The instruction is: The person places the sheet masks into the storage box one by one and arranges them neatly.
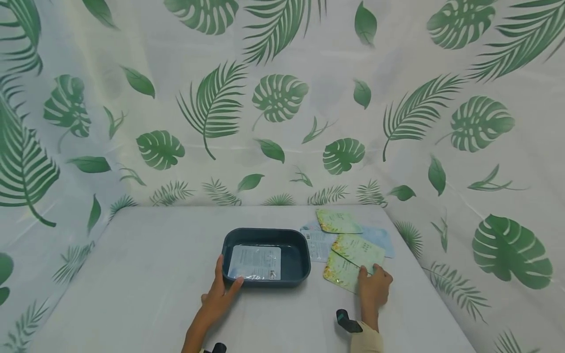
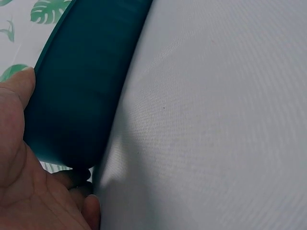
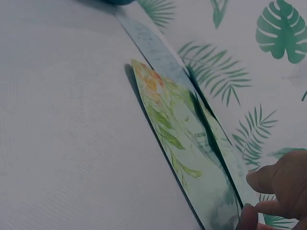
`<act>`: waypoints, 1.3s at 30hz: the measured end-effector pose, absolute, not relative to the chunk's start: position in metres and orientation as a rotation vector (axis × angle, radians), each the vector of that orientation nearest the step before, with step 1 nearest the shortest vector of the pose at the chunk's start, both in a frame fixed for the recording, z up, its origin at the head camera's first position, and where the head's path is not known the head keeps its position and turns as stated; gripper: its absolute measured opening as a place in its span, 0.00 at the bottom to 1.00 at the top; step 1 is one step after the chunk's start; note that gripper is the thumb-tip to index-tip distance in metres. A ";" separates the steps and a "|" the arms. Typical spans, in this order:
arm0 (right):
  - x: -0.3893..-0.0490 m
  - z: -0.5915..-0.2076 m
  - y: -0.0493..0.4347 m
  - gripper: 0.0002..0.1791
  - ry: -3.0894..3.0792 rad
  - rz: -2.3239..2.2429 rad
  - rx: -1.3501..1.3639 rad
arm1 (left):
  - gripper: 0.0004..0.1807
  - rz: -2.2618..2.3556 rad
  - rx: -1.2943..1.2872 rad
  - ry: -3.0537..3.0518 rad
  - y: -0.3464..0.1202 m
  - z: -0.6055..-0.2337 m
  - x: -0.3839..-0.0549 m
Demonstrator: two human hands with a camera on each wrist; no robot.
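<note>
The pale green floral sachet (image 1: 358,247) lies on the right side of the worktop (image 1: 154,279), partly over a second green sachet (image 1: 340,272) and blue sachets (image 1: 379,239). The right hand (image 1: 375,285) pinches its near edge, thumb and fingertips curled to it. It should be very light, thin and bendy, its film perhaps slick against its neighbours; an edge or corner looks the best hold (squeezing the middle could crease it). Its face carries small print, with yellow flowers along the left end. The left hand (image 1: 219,296) is clamped round the near-left corner of the dark blue-green tray (image 1: 295,255), which looks stiff and rounded, likely plastic. Inside, at its left, lies a glossy, pale, printed sachet (image 1: 255,262).
</note>
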State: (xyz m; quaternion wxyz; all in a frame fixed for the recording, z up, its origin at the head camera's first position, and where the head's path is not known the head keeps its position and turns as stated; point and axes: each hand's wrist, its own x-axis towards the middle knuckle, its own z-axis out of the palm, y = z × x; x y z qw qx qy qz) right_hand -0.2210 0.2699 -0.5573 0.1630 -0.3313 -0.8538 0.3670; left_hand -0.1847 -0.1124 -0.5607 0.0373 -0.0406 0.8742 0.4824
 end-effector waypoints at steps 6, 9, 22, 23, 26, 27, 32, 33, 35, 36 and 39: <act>-0.224 -0.564 0.285 0.31 -2.290 1.143 -1.037 | 0.49 1.482 -0.114 2.686 -0.110 -0.561 -0.184; -0.228 -0.564 0.288 0.32 -2.271 1.133 -1.053 | 0.49 1.476 -0.118 2.687 -0.110 -0.562 -0.184; -0.240 -0.569 0.289 0.23 -2.071 1.134 -1.117 | 0.49 1.499 -0.089 2.705 -0.112 -0.561 -0.186; -0.240 -0.569 0.289 0.23 -2.065 1.136 -1.104 | 0.49 1.503 -0.091 2.701 -0.113 -0.562 -0.186; -0.240 -0.569 0.290 0.22 -2.055 1.143 -1.076 | 0.49 1.507 -0.098 2.695 -0.114 -0.563 -0.186; -0.240 -0.569 0.290 0.22 -2.052 1.150 -1.069 | 0.49 1.503 -0.100 2.696 -0.114 -0.563 -0.186; -0.237 -0.564 0.293 0.24 -2.070 1.249 -1.058 | 0.49 1.495 -0.100 2.700 -0.114 -0.562 -0.186; -0.236 -0.562 0.294 0.25 -2.068 1.300 -1.059 | 0.49 1.494 -0.097 2.702 -0.114 -0.561 -0.185; -0.231 -0.560 0.297 0.26 -2.047 1.430 -1.054 | 0.50 1.495 -0.086 2.703 -0.115 -0.560 -0.185; -0.229 -0.559 0.299 0.27 -2.028 1.498 -1.048 | 0.50 1.494 -0.080 2.704 -0.115 -0.559 -0.185; -0.220 -0.556 0.303 0.29 -1.961 1.685 -1.025 | 0.50 1.488 -0.072 2.698 -0.115 -0.558 -0.184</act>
